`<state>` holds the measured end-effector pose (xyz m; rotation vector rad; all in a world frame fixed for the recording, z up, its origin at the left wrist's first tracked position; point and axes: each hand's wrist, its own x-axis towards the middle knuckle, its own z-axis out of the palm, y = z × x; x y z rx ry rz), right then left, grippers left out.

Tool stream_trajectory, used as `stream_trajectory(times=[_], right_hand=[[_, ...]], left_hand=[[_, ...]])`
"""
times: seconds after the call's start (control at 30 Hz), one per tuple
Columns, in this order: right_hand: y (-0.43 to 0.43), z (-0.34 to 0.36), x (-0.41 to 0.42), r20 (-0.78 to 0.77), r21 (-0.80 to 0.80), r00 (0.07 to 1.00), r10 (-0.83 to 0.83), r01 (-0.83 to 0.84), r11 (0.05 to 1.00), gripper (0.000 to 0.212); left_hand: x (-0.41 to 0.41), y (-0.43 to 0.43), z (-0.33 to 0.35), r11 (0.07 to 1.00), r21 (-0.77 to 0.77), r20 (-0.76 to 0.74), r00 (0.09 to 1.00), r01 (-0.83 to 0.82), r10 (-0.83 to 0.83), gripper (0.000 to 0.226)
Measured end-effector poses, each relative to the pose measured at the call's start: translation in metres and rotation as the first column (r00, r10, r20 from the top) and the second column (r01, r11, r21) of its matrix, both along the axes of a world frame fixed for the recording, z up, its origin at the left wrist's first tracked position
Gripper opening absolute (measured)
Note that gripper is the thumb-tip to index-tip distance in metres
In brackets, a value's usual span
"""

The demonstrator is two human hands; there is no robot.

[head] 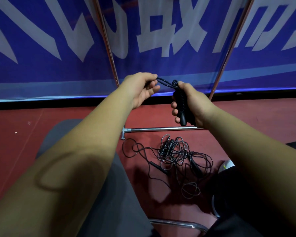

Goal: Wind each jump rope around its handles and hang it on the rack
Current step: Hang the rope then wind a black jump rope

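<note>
My right hand [190, 104] grips the black handles of a jump rope [180, 103], with cord wound in tight turns around them. A short loop of that cord [164, 82] runs left to my left hand [142, 89], which pinches its end between thumb and fingers. Both hands are raised in front of the metal rack, whose two slanted poles [108, 43] rise on either side. On the red floor below lies a tangled heap of other black jump ropes [174, 154] with several handles showing.
The rack's base bar [161, 129] lies on the floor just behind the heap. A blue banner with white characters [41, 40] stands behind the rack. My grey-trousered legs fill the lower frame, a chrome chair tube [178, 223] shows at the bottom, and a white shoe [226, 165] sits at the right.
</note>
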<state>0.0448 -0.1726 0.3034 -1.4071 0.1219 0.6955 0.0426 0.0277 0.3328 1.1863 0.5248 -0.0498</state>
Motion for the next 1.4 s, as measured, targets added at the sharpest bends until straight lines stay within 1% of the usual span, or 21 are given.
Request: stream_trajectory(times=[0.07,0.13,0.3,0.43,0.5,0.57,0.67,0.77,0.8,0.9,1.0,1.07,1.13,1.2,1.3,1.4], right_hand=[[0.004,0.001,-0.002,0.005,-0.005,1.0,-0.002,0.002,1.0,0.05],[0.007,0.002,-0.004,0.003,-0.006,1.0,0.002,-0.002,1.0,0.049],[0.013,0.005,-0.009,-0.026,0.005,0.999,0.027,-0.027,1.0,0.047],[0.014,0.005,-0.014,-0.058,0.018,0.998,0.032,-0.031,0.999,0.045],[0.013,0.004,-0.015,-0.065,0.018,0.998,0.021,-0.02,1.0,0.045],[0.011,0.004,-0.014,-0.081,0.03,0.997,0.005,-0.003,1.0,0.044],[0.008,0.003,-0.012,-0.111,0.052,0.994,-0.021,0.027,0.998,0.043],[0.006,0.001,-0.008,-0.124,0.06,0.991,-0.055,0.062,0.996,0.044],[0.006,0.0,-0.007,-0.124,0.062,0.99,-0.065,0.074,0.995,0.044],[0.006,-0.003,-0.004,-0.111,0.067,0.991,-0.079,0.087,0.994,0.047],[0.005,-0.005,-0.003,-0.095,0.082,0.994,-0.055,0.063,0.995,0.049],[0.006,-0.004,-0.003,-0.082,0.086,0.996,-0.038,0.045,0.995,0.049],[0.006,-0.004,-0.003,-0.066,0.083,0.997,-0.032,0.038,0.996,0.049],[0.006,-0.005,-0.003,-0.049,0.074,0.998,-0.037,0.041,0.996,0.049],[0.005,-0.006,0.0,-0.046,0.074,0.997,-0.057,0.06,0.995,0.05],[0.002,-0.006,0.003,-0.05,0.086,0.996,-0.08,0.084,0.993,0.05]], left_hand=[[0.001,-0.002,-0.001,0.993,-0.105,0.017,0.998,-0.057,0.059,0.007],[0.002,-0.005,-0.003,0.98,-0.173,0.029,0.994,-0.102,0.108,0.008],[0.006,-0.011,-0.007,0.945,-0.246,0.033,0.972,-0.217,0.232,0.012],[0.01,-0.014,-0.006,0.964,-0.179,0.017,0.979,-0.196,0.202,0.012],[0.013,-0.015,-0.005,0.98,-0.135,0.033,0.988,-0.143,0.149,0.009],[0.014,-0.018,-0.004,0.991,-0.104,0.023,0.996,-0.084,0.086,0.013],[0.014,-0.023,-0.002,0.994,-0.108,0.005,0.999,-0.032,0.033,0.023],[0.012,-0.026,-0.001,0.978,-0.187,-0.024,0.996,-0.094,0.091,0.029],[0.013,-0.025,-0.002,0.977,-0.183,-0.038,0.994,-0.109,0.104,0.029],[0.01,-0.026,-0.004,0.987,-0.12,-0.105,0.99,-0.111,0.099,0.021],[0.006,-0.027,-0.007,0.99,-0.1,-0.155,0.985,-0.096,0.08,0.011],[0.007,-0.026,-0.008,0.996,-0.062,-0.139,0.989,-0.065,0.056,0.012],[0.01,-0.026,-0.012,0.999,0.029,-0.114,0.993,-0.027,0.03,0.014],[0.011,-0.03,-0.014,0.996,0.086,-0.098,0.995,0.008,0.001,0.009],[0.011,-0.034,-0.013,0.993,0.115,-0.096,0.995,0.02,-0.009,0.02],[0.011,-0.034,-0.008,0.995,0.091,-0.072,0.997,0.043,-0.036,0.018]])
